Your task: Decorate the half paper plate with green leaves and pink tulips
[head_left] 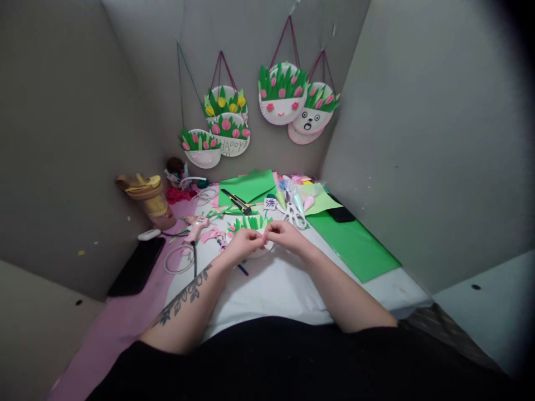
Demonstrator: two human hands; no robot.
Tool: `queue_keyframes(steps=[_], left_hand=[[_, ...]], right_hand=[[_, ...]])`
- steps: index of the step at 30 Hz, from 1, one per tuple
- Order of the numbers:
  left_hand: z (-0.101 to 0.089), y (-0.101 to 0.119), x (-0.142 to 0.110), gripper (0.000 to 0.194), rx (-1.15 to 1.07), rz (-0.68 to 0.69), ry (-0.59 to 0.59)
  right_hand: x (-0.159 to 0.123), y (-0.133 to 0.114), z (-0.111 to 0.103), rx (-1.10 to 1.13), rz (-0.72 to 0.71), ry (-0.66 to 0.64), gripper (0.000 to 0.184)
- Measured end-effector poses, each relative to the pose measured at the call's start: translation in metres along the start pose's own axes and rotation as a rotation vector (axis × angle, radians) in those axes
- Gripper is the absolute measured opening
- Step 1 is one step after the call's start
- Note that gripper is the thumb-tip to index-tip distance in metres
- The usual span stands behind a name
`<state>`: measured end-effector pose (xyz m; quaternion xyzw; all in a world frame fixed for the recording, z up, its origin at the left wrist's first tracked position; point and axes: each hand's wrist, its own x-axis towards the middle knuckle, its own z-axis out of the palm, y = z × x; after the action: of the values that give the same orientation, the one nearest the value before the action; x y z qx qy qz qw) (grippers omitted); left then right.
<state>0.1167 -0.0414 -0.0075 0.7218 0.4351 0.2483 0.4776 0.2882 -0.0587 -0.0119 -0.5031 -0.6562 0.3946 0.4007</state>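
Note:
My left hand (246,244) and my right hand (285,234) meet above the table, fingertips pinched together. Between them is a small pink piece (264,237), which looks like paper and is mostly covered by the fingers. Under both hands lies a white paper-plate craft (256,254) with green paper leaves (249,222) along its far edge and a bit of pink at its left. Pink paper scraps (212,235) are left of the plate. A dark pen (243,270) lies partly hidden by my left hand.
A pink glue gun (196,227), a utility knife (236,201), white scissors (295,216) and green paper sheets (355,245) surround the hands. A brown pot (152,203) and black tablet-like object (137,266) are at left. Finished plate baskets (282,108) hang on the back wall.

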Motion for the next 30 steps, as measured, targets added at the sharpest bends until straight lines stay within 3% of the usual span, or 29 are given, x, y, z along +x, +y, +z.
queue_keyframes(steps=[5,18,21,25,30], left_hand=[[0.000,0.001,-0.001,0.030,0.029,0.091,0.041],[-0.001,-0.005,0.003,0.034,-0.027,0.106,0.045],[-0.002,-0.003,0.004,0.035,-0.126,0.059,0.091],[-0.004,-0.001,0.005,0.032,-0.288,0.036,0.150],[-0.004,0.001,0.004,0.033,-0.408,0.030,0.211]], right_hand=[[0.001,0.003,0.002,-0.005,-0.008,0.017,0.011],[0.001,0.005,-0.002,-0.117,-0.043,-0.021,0.017],[0.006,0.012,-0.015,-0.265,-0.032,0.112,0.027],[0.014,0.034,-0.039,-0.750,0.107,0.463,0.029],[0.021,0.048,-0.052,-0.944,0.407,0.460,0.040]])
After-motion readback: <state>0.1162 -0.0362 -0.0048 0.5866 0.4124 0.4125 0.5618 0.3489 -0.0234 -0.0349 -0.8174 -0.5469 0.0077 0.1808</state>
